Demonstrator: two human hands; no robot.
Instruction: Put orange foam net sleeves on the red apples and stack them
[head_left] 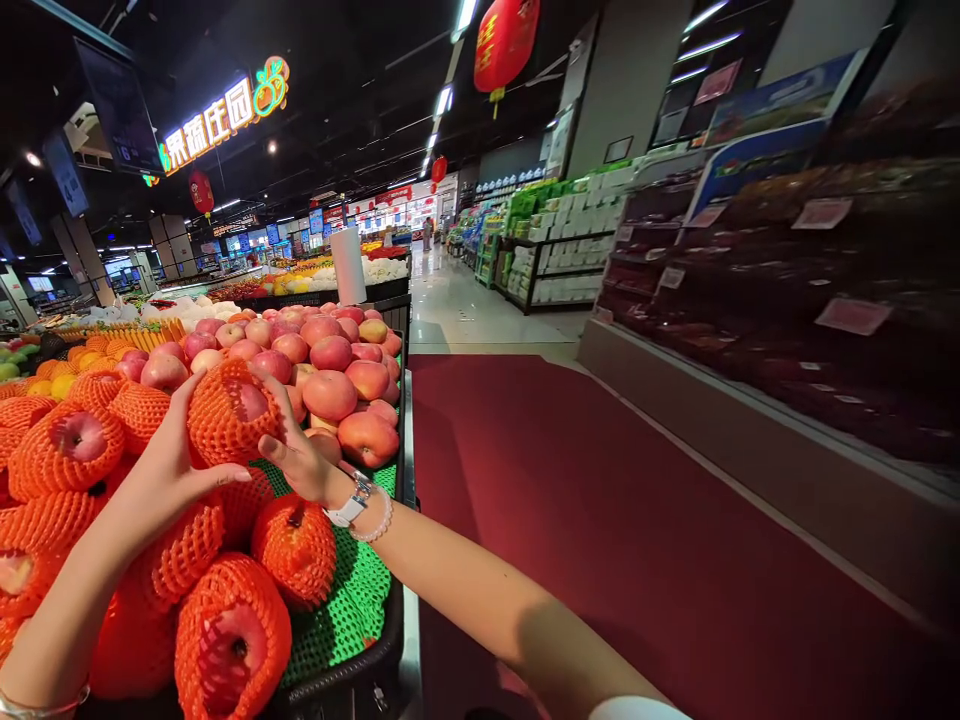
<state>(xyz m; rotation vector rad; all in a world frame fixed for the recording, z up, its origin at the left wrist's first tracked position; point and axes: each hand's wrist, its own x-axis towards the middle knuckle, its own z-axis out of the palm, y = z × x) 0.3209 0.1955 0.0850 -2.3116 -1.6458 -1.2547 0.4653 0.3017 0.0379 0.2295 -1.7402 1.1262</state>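
Between my two hands is an apple [234, 412] in an orange foam net, a patch of its reddish skin showing through. My left hand [174, 452] cups it from the left, with the thumb stretched out below. From the right, my right hand [301, 462] presses against the same apple, its fingers partly hidden behind it. Below and to the left lie more netted apples, one of them a netted apple [234, 640] near the front edge. A netted apple [296, 550] rests on green mesh matting [360, 590] just under my right wrist.
Bare red apples [330, 395] are piled behind my hands, with a roll of plastic bags [347, 265] beyond. The black tray edge [394, 630] borders the dark red floor mat [540, 500]. Packaged goods fill a shelf [787, 290] at right. Red lanterns [506, 45] hang overhead.
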